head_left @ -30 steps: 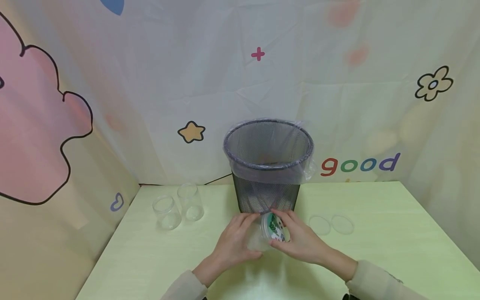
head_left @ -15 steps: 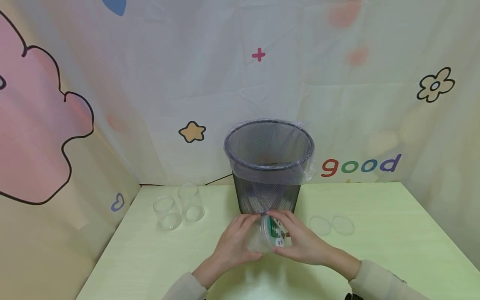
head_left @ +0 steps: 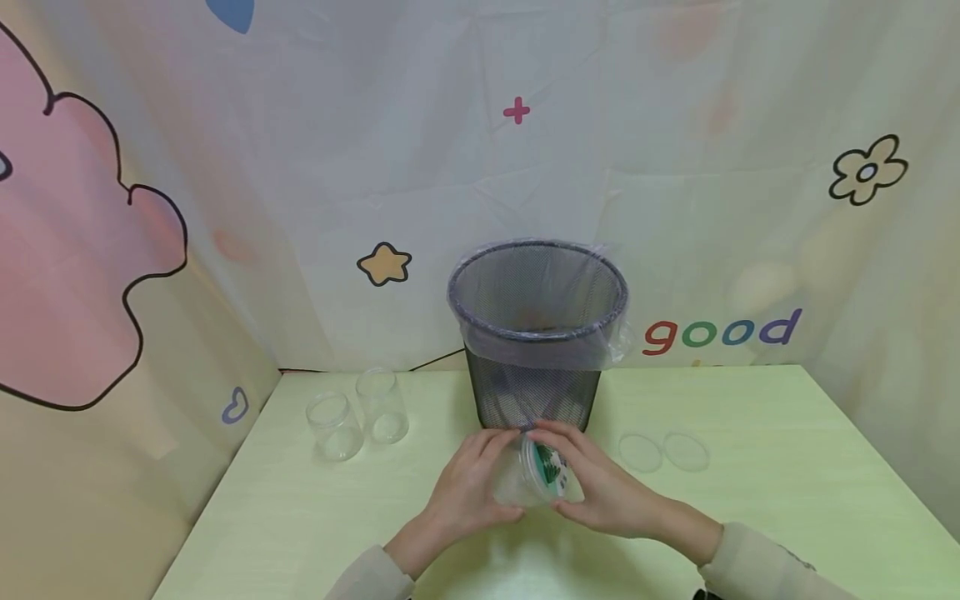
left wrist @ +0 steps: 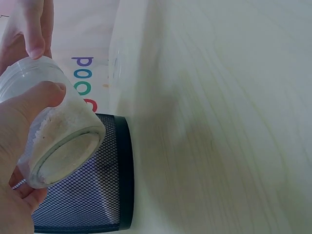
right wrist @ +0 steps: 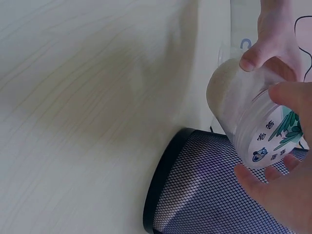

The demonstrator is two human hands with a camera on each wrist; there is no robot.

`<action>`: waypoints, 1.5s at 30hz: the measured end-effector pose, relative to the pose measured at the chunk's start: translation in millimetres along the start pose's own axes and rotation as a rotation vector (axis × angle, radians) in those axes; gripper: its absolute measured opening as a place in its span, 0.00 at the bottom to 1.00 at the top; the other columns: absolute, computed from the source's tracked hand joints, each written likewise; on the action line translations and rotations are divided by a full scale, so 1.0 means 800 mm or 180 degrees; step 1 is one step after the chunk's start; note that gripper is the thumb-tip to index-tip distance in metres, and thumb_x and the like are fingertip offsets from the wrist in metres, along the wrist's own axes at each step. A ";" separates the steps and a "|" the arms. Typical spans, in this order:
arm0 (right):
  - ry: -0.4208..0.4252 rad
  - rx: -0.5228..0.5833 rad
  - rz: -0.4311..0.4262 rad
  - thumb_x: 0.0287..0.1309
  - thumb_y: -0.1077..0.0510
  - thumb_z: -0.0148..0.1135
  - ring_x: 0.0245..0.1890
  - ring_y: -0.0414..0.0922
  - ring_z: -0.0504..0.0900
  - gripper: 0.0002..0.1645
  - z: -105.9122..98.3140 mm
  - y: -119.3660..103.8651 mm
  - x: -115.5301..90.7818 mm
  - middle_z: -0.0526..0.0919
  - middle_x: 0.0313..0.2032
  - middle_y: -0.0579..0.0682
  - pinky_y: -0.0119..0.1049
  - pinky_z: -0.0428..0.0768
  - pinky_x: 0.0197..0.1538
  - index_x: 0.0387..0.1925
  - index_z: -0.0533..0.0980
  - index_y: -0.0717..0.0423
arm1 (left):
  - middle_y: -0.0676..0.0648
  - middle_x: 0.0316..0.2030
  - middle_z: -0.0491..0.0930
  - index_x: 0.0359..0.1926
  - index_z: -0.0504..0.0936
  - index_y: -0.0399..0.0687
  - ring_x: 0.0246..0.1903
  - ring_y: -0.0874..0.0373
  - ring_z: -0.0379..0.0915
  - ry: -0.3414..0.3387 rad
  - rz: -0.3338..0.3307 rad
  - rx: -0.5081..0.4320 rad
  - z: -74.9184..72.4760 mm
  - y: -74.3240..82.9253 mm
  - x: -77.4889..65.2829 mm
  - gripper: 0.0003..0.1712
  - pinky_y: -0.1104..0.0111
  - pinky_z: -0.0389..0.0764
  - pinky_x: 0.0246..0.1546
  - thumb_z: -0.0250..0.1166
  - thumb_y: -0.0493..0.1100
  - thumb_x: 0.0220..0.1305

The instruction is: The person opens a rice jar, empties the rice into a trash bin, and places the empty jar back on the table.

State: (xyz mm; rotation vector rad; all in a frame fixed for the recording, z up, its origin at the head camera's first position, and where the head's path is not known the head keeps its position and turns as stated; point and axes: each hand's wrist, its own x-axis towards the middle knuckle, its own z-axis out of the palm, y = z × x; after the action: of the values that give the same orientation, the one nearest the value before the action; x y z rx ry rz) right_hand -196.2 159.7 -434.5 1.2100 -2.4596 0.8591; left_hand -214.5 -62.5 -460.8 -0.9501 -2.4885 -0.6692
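Note:
A clear jar point(head_left: 512, 485) is tilted on its side above the table, in front of the wire basket. My left hand point(head_left: 461, 490) grips its body, thumb below and fingers over the top. My right hand point(head_left: 611, 496) holds the round lid point(right wrist: 273, 136) by its rim, fingers spread around it. That lid bears a label with green leaves, dark characters and a small cartoon animal. Whitish, grainy contents point(left wrist: 57, 129) lie toward the jar's base in the left wrist view. Whether the lid is loose on the jar I cannot tell.
A black mesh wastebasket point(head_left: 534, 392) with a clear plastic liner stands behind the hands. Two open clear jars point(head_left: 336, 429) are at the left on the pale table point(head_left: 787, 500). Two clear rings or lids point(head_left: 641, 452) lie to the right. A printed curtain point(head_left: 337, 167) hangs behind.
My right hand has turned around the lid, and the label has rotated and faces more to the right. My left hand and the jar body stay nearly in place.

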 end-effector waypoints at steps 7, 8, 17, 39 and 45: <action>0.0051 -0.0088 0.0131 0.37 0.60 0.73 0.62 0.53 0.62 0.58 0.003 -0.002 0.000 0.56 0.64 0.60 0.51 0.73 0.54 0.68 0.51 0.57 | 0.49 0.52 0.71 0.60 0.67 0.48 0.52 0.56 0.67 0.0031 -0.0012 0.0009 -0.001 -0.001 -0.001 0.53 0.64 0.74 0.51 0.78 0.53 0.28; 0.0076 -0.0093 0.0222 0.38 0.58 0.73 0.62 0.53 0.62 0.57 0.003 -0.003 0.000 0.57 0.64 0.60 0.51 0.73 0.55 0.68 0.52 0.57 | 0.49 0.52 0.71 0.60 0.67 0.48 0.52 0.56 0.67 0.0040 -0.0008 0.0006 -0.001 -0.001 -0.001 0.53 0.64 0.74 0.51 0.78 0.53 0.27; 0.0201 -0.0046 0.1311 0.50 0.45 0.64 0.49 0.50 0.74 0.44 0.004 -0.011 0.006 0.68 0.55 0.57 0.44 0.76 0.47 0.66 0.58 0.53 | 0.49 0.53 0.70 0.61 0.67 0.48 0.53 0.56 0.66 0.0057 0.0027 0.0022 0.000 0.001 -0.004 0.53 0.65 0.72 0.53 0.78 0.53 0.27; 0.0060 0.0320 0.0386 0.43 0.58 0.70 0.53 0.48 0.69 0.43 -0.002 -0.002 0.004 0.63 0.57 0.54 0.36 0.80 0.45 0.62 0.61 0.55 | 0.49 0.52 0.70 0.61 0.67 0.49 0.52 0.57 0.66 0.0074 0.0062 0.0109 -0.001 0.003 -0.001 0.55 0.65 0.73 0.52 0.79 0.54 0.25; 0.0107 0.0034 -0.0036 0.39 0.61 0.72 0.60 0.50 0.66 0.46 -0.002 -0.002 0.003 0.62 0.61 0.55 0.45 0.73 0.55 0.62 0.62 0.56 | 0.49 0.52 0.70 0.61 0.66 0.49 0.52 0.56 0.66 0.0024 0.0041 0.0098 -0.001 0.002 -0.002 0.55 0.65 0.73 0.52 0.79 0.53 0.26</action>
State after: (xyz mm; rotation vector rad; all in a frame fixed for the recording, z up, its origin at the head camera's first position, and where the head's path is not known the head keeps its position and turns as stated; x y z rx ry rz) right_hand -196.7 158.4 -431.3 1.2022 -2.4224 0.8833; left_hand -211.9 -62.5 -460.8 -0.9499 -2.4767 -0.6275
